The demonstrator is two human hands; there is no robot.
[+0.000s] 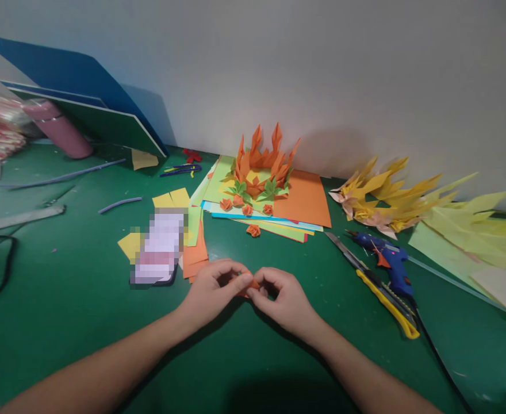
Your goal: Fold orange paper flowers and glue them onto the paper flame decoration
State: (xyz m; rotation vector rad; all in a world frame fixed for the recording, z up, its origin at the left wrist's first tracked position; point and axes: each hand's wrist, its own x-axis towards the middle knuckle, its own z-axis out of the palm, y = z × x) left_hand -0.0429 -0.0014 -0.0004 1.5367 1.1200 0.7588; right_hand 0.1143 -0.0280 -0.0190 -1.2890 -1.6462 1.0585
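My left hand (215,289) and my right hand (284,299) meet over the green table (63,299), fingers pinched together on a small orange paper piece (250,286) held between them. Most of that piece is hidden by my fingertips. Just left of my left hand lie orange paper sheets (195,256) and a phone (160,247). Behind my hands stands an orange paper flame-like model (261,161) with green leaves, on a stack of coloured sheets (300,201). Small orange paper roses (253,230) lie before it.
A yellow utility knife (378,290) and a blue glue gun (388,261) lie to the right. Yellow paper models (386,195) and pale green sheets (472,230) sit at the back right. Blue and green boards (84,109), a pink bottle (58,129), a ruler (20,218) and a black cable (3,270) are on the left.
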